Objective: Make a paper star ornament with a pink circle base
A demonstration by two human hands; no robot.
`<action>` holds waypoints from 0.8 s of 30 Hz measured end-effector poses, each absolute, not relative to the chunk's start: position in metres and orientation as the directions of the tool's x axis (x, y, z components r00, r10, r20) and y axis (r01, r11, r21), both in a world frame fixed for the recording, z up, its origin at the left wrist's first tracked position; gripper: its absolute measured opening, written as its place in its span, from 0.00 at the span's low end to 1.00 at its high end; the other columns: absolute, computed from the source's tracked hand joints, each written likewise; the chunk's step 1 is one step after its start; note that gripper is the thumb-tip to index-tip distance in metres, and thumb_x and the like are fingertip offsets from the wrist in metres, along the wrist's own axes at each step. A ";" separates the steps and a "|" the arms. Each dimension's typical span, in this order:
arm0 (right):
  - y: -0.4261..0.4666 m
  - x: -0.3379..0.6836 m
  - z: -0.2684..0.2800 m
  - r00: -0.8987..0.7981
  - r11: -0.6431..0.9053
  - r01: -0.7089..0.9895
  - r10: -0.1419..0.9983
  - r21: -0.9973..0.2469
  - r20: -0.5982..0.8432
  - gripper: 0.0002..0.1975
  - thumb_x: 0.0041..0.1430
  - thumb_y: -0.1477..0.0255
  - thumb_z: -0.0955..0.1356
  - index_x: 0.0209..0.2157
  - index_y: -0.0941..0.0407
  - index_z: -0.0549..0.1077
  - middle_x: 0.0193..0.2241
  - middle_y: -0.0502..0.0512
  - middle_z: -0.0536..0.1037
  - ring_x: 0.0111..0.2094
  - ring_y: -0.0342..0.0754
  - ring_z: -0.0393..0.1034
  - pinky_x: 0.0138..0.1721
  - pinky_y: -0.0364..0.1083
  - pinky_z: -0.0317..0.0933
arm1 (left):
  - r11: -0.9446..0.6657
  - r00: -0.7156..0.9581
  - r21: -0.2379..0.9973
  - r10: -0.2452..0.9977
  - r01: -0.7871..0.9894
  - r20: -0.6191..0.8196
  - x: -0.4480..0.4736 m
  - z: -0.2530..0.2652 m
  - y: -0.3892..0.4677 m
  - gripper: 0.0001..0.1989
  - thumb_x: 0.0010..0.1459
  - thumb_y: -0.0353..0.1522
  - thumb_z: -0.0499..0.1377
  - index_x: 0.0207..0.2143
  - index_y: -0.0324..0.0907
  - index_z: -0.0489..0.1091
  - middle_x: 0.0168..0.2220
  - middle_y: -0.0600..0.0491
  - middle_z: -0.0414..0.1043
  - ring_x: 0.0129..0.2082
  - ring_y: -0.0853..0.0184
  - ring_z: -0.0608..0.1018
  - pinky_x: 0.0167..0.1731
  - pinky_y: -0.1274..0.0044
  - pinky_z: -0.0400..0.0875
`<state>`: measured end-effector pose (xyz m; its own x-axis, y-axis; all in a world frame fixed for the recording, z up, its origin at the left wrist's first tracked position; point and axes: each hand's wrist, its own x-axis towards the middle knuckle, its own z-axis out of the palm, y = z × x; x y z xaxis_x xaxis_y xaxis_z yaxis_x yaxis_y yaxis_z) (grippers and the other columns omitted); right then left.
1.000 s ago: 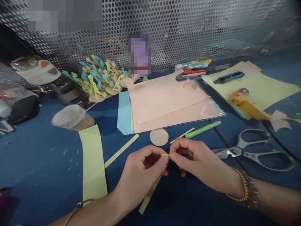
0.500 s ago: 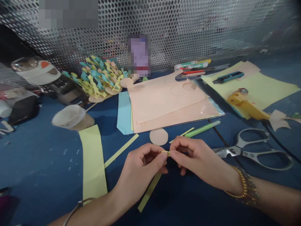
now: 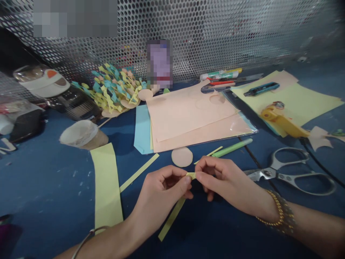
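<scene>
Above the near counter (image 3: 54, 205), the left hand (image 3: 159, 192) and right hand (image 3: 228, 183) pinch a yellow strip (image 3: 171, 220) between their fingers (image 3: 182, 186), its end apparently folded, its tail unfolded; leftward, another strip (image 3: 138, 173) lies unfolded.

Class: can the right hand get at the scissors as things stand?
Probably yes: the scissors lie beside the right hand, handles uncovered, though that hand pinches the strip and would likely have to let go first.

At lower left, 1 thin metallic bangle (image 3: 90, 233) circles the left wrist (image 3: 122, 230); at lower right, the right wrist (image 3: 269, 210) wears 1 gold-beaded bracelet (image 3: 281, 214) beside 1 darker band (image 3: 290, 220).
</scene>
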<state>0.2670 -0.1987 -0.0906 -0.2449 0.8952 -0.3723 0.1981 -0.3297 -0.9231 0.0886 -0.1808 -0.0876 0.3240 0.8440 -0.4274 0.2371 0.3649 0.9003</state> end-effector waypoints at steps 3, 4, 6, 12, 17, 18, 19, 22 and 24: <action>-0.198 0.267 -0.092 -0.236 -0.324 0.214 0.898 -0.922 -0.371 0.08 0.59 0.66 0.67 0.30 0.56 0.69 0.24 0.46 0.69 0.22 0.38 0.66 0.22 0.38 0.67 | 0.350 0.331 0.904 0.847 0.244 -0.417 0.088 -0.087 -0.181 0.07 0.55 0.34 0.61 0.28 0.40 0.73 0.22 0.56 0.75 0.22 0.71 0.79 0.26 0.82 0.74; -0.198 0.267 -0.093 -0.232 -0.323 0.211 0.900 -0.923 -0.368 0.08 0.59 0.66 0.67 0.30 0.56 0.69 0.24 0.46 0.70 0.22 0.38 0.66 0.21 0.38 0.67 | 0.351 0.334 0.905 0.845 0.243 -0.417 0.088 -0.087 -0.181 0.07 0.55 0.34 0.61 0.29 0.40 0.73 0.23 0.55 0.76 0.23 0.71 0.79 0.26 0.82 0.74; -0.198 0.266 -0.093 -0.228 -0.328 0.184 0.903 -0.927 -0.364 0.08 0.59 0.66 0.67 0.30 0.56 0.69 0.24 0.46 0.70 0.22 0.38 0.65 0.21 0.38 0.67 | 0.353 0.348 0.905 0.839 0.237 -0.418 0.088 -0.087 -0.180 0.06 0.56 0.34 0.61 0.31 0.40 0.74 0.26 0.55 0.77 0.24 0.71 0.79 0.28 0.82 0.75; -0.197 0.267 -0.092 -0.243 -0.388 0.079 0.886 -0.918 -0.395 0.09 0.55 0.67 0.70 0.29 0.57 0.69 0.19 0.44 0.68 0.21 0.38 0.64 0.20 0.36 0.66 | 0.355 0.375 0.902 0.823 0.247 -0.427 0.087 -0.091 -0.180 0.05 0.56 0.33 0.61 0.33 0.42 0.74 0.28 0.54 0.78 0.30 0.69 0.81 0.32 0.81 0.75; -0.196 0.267 -0.090 -0.251 -0.383 0.083 0.885 -0.920 -0.391 0.10 0.55 0.66 0.70 0.29 0.57 0.69 0.19 0.44 0.68 0.20 0.37 0.64 0.20 0.36 0.65 | 0.443 0.325 0.870 0.808 0.214 -0.491 0.090 -0.085 -0.179 0.06 0.53 0.33 0.62 0.29 0.39 0.74 0.24 0.54 0.77 0.25 0.70 0.80 0.27 0.83 0.75; -0.196 0.268 -0.090 -0.254 -0.375 0.089 0.887 -0.923 -0.385 0.10 0.56 0.65 0.70 0.29 0.57 0.70 0.19 0.44 0.68 0.20 0.37 0.64 0.20 0.36 0.65 | 0.454 0.319 0.868 0.808 0.202 -0.496 0.091 -0.084 -0.179 0.06 0.53 0.33 0.63 0.28 0.39 0.73 0.23 0.54 0.77 0.24 0.70 0.80 0.27 0.83 0.75; -0.196 0.268 -0.090 -0.257 -0.369 0.096 0.888 -0.925 -0.381 0.10 0.55 0.65 0.70 0.29 0.57 0.70 0.20 0.45 0.68 0.20 0.37 0.64 0.20 0.36 0.65 | 0.460 0.317 0.867 0.808 0.189 -0.498 0.092 -0.083 -0.179 0.06 0.53 0.33 0.63 0.28 0.39 0.73 0.23 0.54 0.77 0.23 0.70 0.80 0.26 0.83 0.75; -0.197 0.269 -0.091 -0.258 -0.358 0.111 0.891 -0.927 -0.375 0.09 0.55 0.66 0.70 0.29 0.57 0.70 0.22 0.45 0.69 0.21 0.37 0.65 0.20 0.36 0.65 | 0.462 0.318 0.870 0.810 0.170 -0.492 0.092 -0.082 -0.179 0.07 0.53 0.34 0.62 0.26 0.38 0.73 0.21 0.55 0.76 0.22 0.71 0.80 0.25 0.83 0.75; -0.198 0.269 -0.092 -0.254 -0.353 0.121 0.893 -0.928 -0.373 0.09 0.56 0.66 0.70 0.30 0.57 0.70 0.23 0.46 0.69 0.21 0.37 0.65 0.21 0.37 0.66 | 0.451 0.323 0.876 0.814 0.172 -0.482 0.091 -0.082 -0.179 0.08 0.54 0.34 0.62 0.26 0.39 0.72 0.20 0.55 0.75 0.21 0.72 0.79 0.24 0.84 0.74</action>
